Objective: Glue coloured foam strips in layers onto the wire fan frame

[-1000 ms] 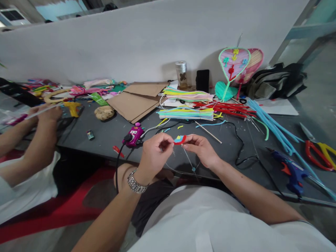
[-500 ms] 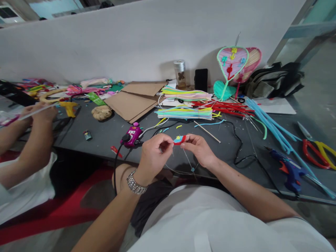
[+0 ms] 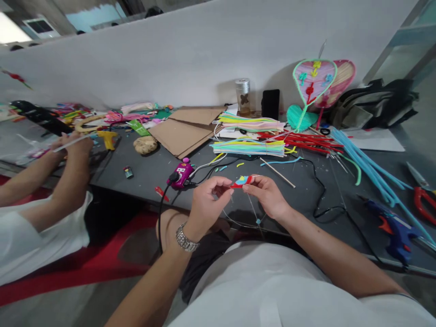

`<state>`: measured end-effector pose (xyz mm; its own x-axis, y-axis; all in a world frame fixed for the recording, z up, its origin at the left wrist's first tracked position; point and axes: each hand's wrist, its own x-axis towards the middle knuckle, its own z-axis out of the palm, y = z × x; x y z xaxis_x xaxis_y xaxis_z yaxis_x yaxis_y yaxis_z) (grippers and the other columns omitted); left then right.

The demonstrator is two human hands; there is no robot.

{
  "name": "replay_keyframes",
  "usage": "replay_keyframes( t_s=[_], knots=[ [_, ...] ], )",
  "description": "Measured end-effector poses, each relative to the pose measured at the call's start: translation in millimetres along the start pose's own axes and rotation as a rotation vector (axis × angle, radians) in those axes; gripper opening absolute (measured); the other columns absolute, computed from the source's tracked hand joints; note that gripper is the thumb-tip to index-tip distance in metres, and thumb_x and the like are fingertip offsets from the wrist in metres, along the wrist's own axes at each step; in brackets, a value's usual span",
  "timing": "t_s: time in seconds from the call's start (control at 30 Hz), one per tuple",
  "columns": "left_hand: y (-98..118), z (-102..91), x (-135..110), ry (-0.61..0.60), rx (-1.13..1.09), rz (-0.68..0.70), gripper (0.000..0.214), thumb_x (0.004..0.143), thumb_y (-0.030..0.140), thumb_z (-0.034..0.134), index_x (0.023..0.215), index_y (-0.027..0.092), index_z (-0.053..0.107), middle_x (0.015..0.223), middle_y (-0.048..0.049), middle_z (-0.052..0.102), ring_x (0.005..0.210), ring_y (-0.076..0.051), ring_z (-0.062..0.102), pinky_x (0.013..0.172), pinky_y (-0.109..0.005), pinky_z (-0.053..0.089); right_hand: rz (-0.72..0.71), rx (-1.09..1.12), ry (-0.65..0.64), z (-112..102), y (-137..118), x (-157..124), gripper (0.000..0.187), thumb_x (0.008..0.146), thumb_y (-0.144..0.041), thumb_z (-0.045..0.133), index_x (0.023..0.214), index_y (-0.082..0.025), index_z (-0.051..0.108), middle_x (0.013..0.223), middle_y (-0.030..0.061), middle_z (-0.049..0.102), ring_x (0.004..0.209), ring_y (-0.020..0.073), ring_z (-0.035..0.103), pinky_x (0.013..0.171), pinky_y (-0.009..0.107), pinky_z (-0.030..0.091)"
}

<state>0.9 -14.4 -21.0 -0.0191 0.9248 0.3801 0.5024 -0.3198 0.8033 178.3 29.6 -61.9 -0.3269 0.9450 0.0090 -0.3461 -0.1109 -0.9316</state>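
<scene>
Left hand (image 3: 207,204) and right hand (image 3: 267,196) close together, fingertips (image 3: 254,180) of both pinching opposite ends of a small curved red-and-blue craft piece (image 3: 242,181), thin pale wire (image 3: 254,210) hanging below

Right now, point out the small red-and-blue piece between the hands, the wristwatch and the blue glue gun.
Red-and-blue piece (image 3: 242,181): head view, on its middle.
Wristwatch (image 3: 185,242): head view, on the metal bracelet.
Blue glue gun (image 3: 397,236): head view, on the body.

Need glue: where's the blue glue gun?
Head view: the blue glue gun lies at the right of the dark table, below light-blue pipe cleaners, near red-handled scissors.
</scene>
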Motion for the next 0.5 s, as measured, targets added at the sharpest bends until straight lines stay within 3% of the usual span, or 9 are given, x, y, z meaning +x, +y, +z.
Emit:
replay_keyframes(
  t_s=[0.33,0.5],
  knots=[
    [4.9,-0.1,-1.1,0.039,0.108,0.068,0.007,0.085,0.024,0.069,0.082,0.019,0.072,0.077,-0.0024,0.074,0.065,-0.014,0.063,0.064,-0.025,0.052,-0.008,-0.003,-0.025,1.0,-1.5,-1.1,0.033,0.065,-0.047,0.089,0.068,-0.021,0.068,0.070,-0.0016,0.064,0.067,0.0125,0.050,0.065,0.027,0.043],
    [4.6,0.2,3.5,-0.017,-0.105,-0.175,0.013,0.079,0.030,0.073,0.078,0.018,0.070,0.068,-0.0008,0.070,0.058,-0.013,0.061,0.055,-0.023,0.048,-0.015,-0.019,-0.039,0.2,-3.8,-2.0,0.033,0.066,-0.046,0.089,0.068,-0.020,0.069,0.071,-0.0019,0.063,0.068,0.0126,0.050,0.067,0.027,0.044]
  ],
)
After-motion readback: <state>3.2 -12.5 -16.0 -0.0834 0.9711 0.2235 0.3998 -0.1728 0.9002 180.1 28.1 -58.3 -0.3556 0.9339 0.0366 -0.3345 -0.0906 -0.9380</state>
